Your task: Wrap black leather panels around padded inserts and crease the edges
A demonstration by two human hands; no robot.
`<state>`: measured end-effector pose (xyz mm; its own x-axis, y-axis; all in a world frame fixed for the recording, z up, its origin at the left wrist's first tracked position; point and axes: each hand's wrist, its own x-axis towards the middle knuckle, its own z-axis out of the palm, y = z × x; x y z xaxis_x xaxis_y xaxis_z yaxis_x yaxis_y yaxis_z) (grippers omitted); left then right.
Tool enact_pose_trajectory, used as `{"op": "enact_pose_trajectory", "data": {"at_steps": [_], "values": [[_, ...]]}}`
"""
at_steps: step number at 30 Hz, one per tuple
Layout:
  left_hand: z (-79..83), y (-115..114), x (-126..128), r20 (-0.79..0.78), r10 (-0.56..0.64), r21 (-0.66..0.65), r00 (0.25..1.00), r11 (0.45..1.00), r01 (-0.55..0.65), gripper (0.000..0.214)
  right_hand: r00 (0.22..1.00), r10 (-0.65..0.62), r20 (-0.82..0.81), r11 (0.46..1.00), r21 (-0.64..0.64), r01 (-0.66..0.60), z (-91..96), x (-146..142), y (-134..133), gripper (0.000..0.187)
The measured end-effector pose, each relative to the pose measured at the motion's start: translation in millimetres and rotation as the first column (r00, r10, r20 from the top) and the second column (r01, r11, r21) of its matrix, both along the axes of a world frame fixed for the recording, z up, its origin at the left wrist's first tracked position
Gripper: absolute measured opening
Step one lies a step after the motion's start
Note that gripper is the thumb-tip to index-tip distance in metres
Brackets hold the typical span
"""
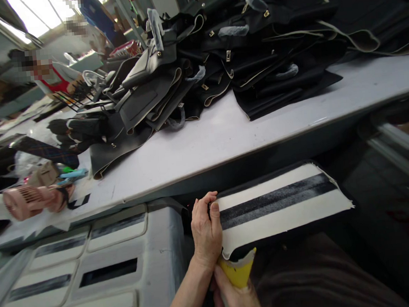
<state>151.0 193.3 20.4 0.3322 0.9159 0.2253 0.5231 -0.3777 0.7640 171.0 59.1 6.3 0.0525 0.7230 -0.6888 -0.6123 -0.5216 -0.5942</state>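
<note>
My left hand (206,230) grips the left end of a long flat panel (284,206), cream with a dark band down its middle, thumb on top and fingers curled round its edge. The panel lies below the table's front edge. Just below, my right hand (239,301) is closed round a yellow cone-shaped thing (237,271), whose mouth touches the panel's near left corner.
A white worktable (224,132) carries a big heap of black bag parts (270,47). A pink handheld fan (29,201) lies at the left. Several similar cream-and-dark panels (93,273) rest on a grey surface at lower left. Other people stand far back left.
</note>
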Motion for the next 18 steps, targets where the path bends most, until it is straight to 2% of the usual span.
{"op": "enact_pose_trajectory", "data": {"at_steps": [6,13,18], "values": [[0.5,3,-2,-0.008,-0.017,0.0,1.0,1.0,0.017,0.019,0.992,0.074,-0.106,0.997,-0.006,-0.075,3.9,-1,6,0.062],[-2.6,3,-4,-0.018,-0.027,-0.018,0.999,0.999,0.027,0.015,0.986,0.106,-0.132,0.994,-0.02,-0.109,-8.2,0,8,0.068],[-2.1,4,-6,-0.013,-0.034,-0.03,0.999,0.999,0.034,0.013,0.972,0.161,-0.171,0.987,0.033,-0.158,-13.0,3,8,0.068]]}}
